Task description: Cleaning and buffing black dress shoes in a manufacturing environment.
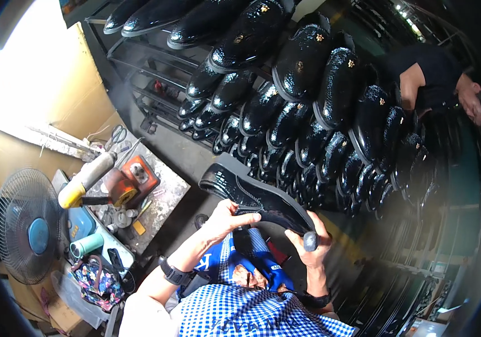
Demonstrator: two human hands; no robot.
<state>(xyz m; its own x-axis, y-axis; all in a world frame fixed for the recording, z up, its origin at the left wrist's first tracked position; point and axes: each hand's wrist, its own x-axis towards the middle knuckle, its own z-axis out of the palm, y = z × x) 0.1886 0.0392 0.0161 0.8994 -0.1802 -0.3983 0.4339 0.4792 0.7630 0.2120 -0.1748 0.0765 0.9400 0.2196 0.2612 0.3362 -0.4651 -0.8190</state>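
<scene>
A glossy black shoe [246, 191] is held up in front of me, its toe to the upper left and its sole edge facing away. My left hand [226, 222] grips its near side around the middle, the thumb lying along the upper. At the other end, the fingers of my right hand [312, 247] close on the shoe. A grey, round-ended thing [311, 241] sticks out between the right thumb and fingers; its kind I cannot make out. Both hands are just above my blue checked apron [235, 309].
A rack of many glossy black shoes [302, 62] fills the far side. On the left stand a worktable [167, 191] with scissors [118, 135], a hot-air tool [89, 180], an orange box [139, 173], a fan [38, 236] and a green cup [87, 245]. Another person [429, 76] bends at far right.
</scene>
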